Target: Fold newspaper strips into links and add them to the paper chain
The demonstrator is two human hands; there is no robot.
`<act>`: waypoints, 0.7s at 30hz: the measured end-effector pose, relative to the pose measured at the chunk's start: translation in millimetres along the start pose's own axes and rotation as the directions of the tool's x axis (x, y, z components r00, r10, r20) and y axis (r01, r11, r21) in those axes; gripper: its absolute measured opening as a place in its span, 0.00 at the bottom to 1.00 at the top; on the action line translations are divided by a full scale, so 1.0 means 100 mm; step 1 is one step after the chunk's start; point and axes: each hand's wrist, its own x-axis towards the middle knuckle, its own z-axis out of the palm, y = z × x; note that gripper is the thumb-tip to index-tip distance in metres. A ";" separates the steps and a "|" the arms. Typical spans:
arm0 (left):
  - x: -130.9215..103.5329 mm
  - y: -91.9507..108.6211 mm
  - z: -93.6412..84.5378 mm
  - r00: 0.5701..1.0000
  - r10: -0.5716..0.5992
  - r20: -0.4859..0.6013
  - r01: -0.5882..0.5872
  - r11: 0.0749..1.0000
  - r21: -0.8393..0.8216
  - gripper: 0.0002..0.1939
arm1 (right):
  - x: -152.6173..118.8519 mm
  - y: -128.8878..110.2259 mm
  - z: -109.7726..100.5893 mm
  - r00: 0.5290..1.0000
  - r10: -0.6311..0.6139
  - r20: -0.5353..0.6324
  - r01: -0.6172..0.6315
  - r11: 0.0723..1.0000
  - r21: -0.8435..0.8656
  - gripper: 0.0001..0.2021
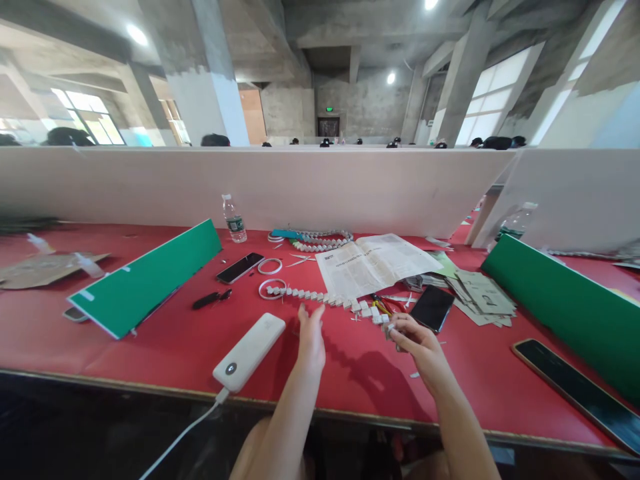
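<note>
Green board [150, 283] leans at a slant on the left of the red table [165, 353], with a sheet of brown cardboard [45, 269] and small translucent bottles [89, 265] beyond it. Right of the board lie a black-handled tool [206, 300] and a black smartphone [241, 268]; behind them a labelled water bottle [235, 220] stands upright near the white partition [300, 190]. Nearer the front edge is a white power bank [250, 352], a white cable [185, 430] plugged into its near end. Two white rings [270, 267] lie past it, the nearer one around the left end of a zigzag chain of white pieces [307, 295].

The left hand [313, 333] is just on the near side of the chain, its thumb and fingers apart and holding nothing. A looped chain [327, 241] and a blue strip [287, 234] lie at the back, beside an open newspaper [375, 263]. Pliers with yellow and red handles [383, 306] rest below the newspaper. The right hand [417, 339] pinches the chain's right end between thumb and fingers. Just beyond it is another black phone [433, 309], then a pile of printed papers [483, 295]. On the far right, a second green panel [565, 313] slants behind a large phone [575, 390].
</note>
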 end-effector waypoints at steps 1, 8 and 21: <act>0.04 0.02 -0.03 0.998 -0.065 -0.019 0.063 0.995 -0.076 0.17 | -0.03 -0.03 -0.07 0.999 0.022 0.026 -0.023 0.999 0.037 0.11; 0.21 0.29 -0.11 0.976 -0.208 0.070 0.218 0.881 -0.420 0.05 | -0.17 -0.11 -0.38 0.973 0.136 0.188 -0.133 0.991 -0.028 0.09; -0.48 0.65 0.01 0.701 0.035 0.713 0.160 0.966 -0.205 0.12 | -0.20 -0.16 -0.46 0.981 0.037 0.188 -0.078 0.973 0.218 0.09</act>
